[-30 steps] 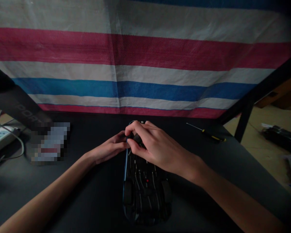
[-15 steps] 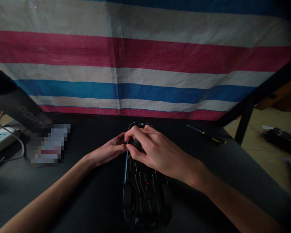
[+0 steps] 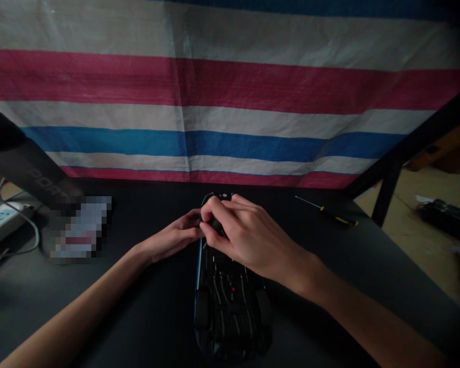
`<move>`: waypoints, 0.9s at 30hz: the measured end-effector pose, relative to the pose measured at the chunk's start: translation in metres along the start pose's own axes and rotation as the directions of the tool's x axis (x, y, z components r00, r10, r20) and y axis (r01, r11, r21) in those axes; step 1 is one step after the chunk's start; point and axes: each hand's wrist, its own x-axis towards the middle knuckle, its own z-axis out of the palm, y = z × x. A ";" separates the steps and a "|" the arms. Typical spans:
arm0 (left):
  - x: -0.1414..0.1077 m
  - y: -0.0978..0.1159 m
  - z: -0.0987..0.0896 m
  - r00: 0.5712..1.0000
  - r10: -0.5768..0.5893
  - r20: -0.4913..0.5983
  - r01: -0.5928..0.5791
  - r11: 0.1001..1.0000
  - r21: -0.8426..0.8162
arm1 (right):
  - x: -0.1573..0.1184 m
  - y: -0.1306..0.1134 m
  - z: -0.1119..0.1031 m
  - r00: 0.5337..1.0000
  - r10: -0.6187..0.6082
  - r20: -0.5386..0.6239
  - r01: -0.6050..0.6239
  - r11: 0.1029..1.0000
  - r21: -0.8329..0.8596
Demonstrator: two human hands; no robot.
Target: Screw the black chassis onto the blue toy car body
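Note:
A toy car lies upside down on the dark table, its black underside up and a blue edge along its left side. My left hand reaches to the car's far left side, its fingertips against the body beside the front wheel area. Over the far end of the car is my right hand, thumb and index finger brought together at the far left wheel. Whatever lies between those fingertips is mostly hidden. The near wheels are visible on both sides of the underside.
A screwdriver with a yellow and black handle lies at the right on the table. At the left are a power strip with a cable, a dark stand and a blurred-out item. Striped sheeting hangs behind.
The thumb and index finger of my right hand have shifted slightly right and drawn closer together over the wheel. My left hand and the car look almost unchanged.

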 end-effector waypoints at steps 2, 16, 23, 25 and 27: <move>0.000 0.002 0.002 1.000 0.004 0.003 -0.004 1.000 -0.002 | 0.000 -0.001 0.000 1.000 -0.024 0.017 0.024 0.999 0.039; -0.001 0.000 0.000 0.999 0.033 0.005 -0.033 0.999 -0.020 | 0.000 -0.001 -0.003 0.999 0.035 0.034 -0.038 0.994 0.106; -0.002 0.004 0.007 0.998 0.056 -0.012 -0.056 0.998 0.002 | 0.000 -0.004 -0.005 0.999 -0.025 0.043 0.023 0.998 0.054; -0.003 0.006 0.008 0.999 0.042 -0.024 -0.041 0.999 0.018 | -0.001 -0.005 -0.005 0.999 -0.021 0.041 0.020 0.999 0.033; -0.004 0.006 0.008 0.999 0.025 -0.041 -0.024 0.999 0.027 | -0.001 -0.004 -0.005 1.000 -0.012 0.027 0.012 1.000 0.005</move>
